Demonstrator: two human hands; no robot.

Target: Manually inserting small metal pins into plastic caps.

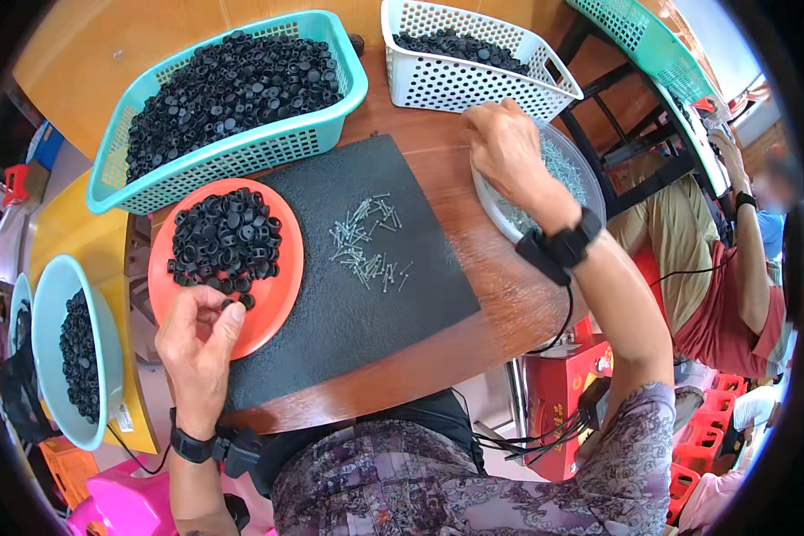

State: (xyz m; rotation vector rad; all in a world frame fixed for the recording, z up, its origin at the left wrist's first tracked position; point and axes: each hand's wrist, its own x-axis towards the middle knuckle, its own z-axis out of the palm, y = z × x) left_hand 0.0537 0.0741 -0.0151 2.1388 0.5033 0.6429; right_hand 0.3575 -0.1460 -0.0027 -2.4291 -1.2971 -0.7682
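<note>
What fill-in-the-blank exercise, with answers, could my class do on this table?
By the left hand, the round red plastic plate of small black plastic pieces lies to the ____ of loose silver metal screws.
The rectangular perforated plastic basket nearest the right hand is ____ in colour.
The round translucent plastic tub at the right hand contains more silver ____.
Missing words: left; white; screws.

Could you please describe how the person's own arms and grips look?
Left grip and right grip are gloveless, each with a black wrist strap and module. A thin black cable leaves the right module. The short right sleeve is patterned purple-grey.
</note>
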